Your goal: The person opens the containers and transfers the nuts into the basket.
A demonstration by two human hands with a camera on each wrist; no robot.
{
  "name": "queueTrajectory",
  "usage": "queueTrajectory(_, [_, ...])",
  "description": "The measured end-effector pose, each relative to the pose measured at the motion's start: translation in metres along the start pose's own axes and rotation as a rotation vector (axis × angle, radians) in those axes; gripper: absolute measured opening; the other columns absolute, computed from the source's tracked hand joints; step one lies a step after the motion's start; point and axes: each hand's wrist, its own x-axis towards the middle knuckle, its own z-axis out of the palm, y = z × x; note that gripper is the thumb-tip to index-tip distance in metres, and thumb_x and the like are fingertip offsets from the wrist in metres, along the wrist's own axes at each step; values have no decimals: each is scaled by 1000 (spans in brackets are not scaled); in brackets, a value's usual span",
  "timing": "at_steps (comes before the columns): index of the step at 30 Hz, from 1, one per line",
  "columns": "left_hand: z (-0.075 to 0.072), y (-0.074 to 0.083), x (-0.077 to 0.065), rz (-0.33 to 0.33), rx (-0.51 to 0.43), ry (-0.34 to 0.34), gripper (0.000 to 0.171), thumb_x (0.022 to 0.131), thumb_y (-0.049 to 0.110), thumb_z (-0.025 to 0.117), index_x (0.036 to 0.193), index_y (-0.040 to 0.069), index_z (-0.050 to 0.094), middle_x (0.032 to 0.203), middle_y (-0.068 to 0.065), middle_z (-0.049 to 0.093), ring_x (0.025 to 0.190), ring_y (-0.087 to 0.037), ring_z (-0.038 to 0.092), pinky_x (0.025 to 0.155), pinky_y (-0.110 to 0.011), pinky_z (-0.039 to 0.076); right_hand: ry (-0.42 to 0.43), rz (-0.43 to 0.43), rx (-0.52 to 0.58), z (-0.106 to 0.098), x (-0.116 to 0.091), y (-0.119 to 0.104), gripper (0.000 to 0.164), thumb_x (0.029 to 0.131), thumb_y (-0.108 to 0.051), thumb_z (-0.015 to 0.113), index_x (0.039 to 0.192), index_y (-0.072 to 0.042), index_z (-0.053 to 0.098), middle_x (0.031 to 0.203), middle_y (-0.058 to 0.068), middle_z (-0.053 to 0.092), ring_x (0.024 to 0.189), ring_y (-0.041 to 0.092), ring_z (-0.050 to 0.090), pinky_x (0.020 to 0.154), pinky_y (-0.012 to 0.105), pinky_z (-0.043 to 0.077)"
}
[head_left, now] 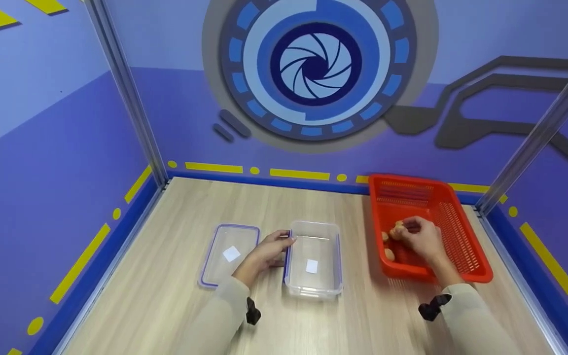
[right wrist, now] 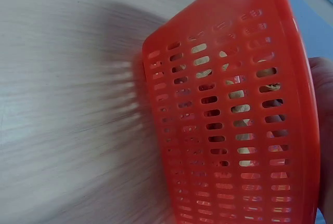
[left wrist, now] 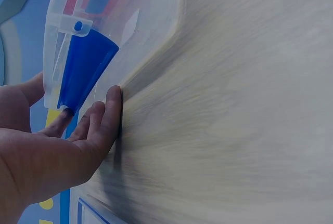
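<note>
My left hand point(head_left: 267, 251) holds the left wall of a clear plastic container point(head_left: 313, 256), thumb at the rim and fingers along the outside. In the left wrist view those fingers point(left wrist: 110, 112) lie beside the container's blue side latch point(left wrist: 86, 65). My right hand point(head_left: 423, 240) reaches into a red plastic basket point(head_left: 461, 241) and pinches a small, roundish tan piece point(head_left: 397, 230). Near it in the basket lie other tan pieces point(head_left: 389, 255). The basket's slotted wall point(right wrist: 223, 115) hides most of that hand in the right wrist view.
Left of the container, a clear lid with a purple-blue edge point(head_left: 207, 261) lies flat on the wooden table point(head_left: 165, 296). White square labels mark lid and container. Blue-purple panels point(head_left: 185, 113) and metal posts point(head_left: 126, 88) enclose the table's back and sides.
</note>
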Motion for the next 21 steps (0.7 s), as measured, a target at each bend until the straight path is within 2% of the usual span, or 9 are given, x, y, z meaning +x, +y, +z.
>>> queueTrajectory(7, [-1,0,1,10,9,-3,59,107,26,65,158,6,43,149,-15,53,133,-37,58,92,-51,59,31,-21,-23,-2,1,-1,38,102,-22,74,131,2,67,123,22,72,115,36,68,103,51,52])
queueTrajectory(11, [0,-1,1,3,6,-4,58,106,26,65,157,7,44,150,-14,53,133,-36,58,91,-50,60,72,-37,-38,-4,1,-1,37,100,-21,76,128,2,69,122,22,72,115,37,68,103,52,51])
queueTrajectory(16, [0,0,1,0,6,0,57,106,25,65,156,7,46,149,-15,54,132,-36,58,90,-49,60,139,-46,-32,-5,-2,-3,39,101,-29,76,126,0,70,120,19,73,113,34,67,99,44,50])
queueTrajectory(21, [1,1,0,13,2,-12,57,107,25,64,157,6,44,150,-16,53,132,-37,58,92,-51,59,189,-87,-19,-8,-7,-8,35,101,-29,75,125,-2,72,116,15,75,109,28,68,90,23,49])
